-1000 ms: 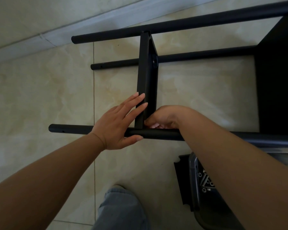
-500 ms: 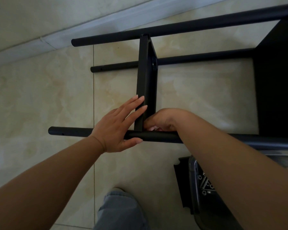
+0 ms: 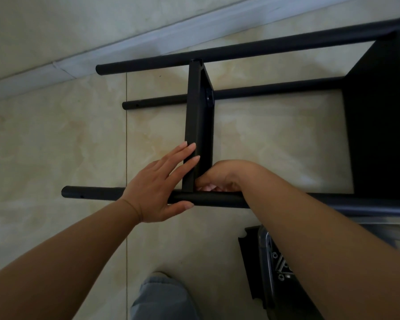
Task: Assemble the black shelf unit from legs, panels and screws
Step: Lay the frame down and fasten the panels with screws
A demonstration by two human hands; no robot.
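The left hand [image 3: 157,188] presses straight fingers [image 3: 185,155] flat against the upright panel [image 3: 198,125]. At its 3 o'clock, the right hand [image 3: 222,176] curls its fingers at the panel's joint with the near leg [image 3: 213,200]; what they grip is hidden.

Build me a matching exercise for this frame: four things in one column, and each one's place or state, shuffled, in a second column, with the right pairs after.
Things
1. left hand
2. right hand
3. middle shelf panel
4. tray of screws

Places or states
A. on the floor, partly hidden under the right forearm
B. fingers straight, flat against the panel's left face, thumb under the near leg
C. on edge, spanning from the far leg to the near leg
D. fingers curled at the joint of panel and near leg

Pairs: 1-B, 2-D, 3-C, 4-A
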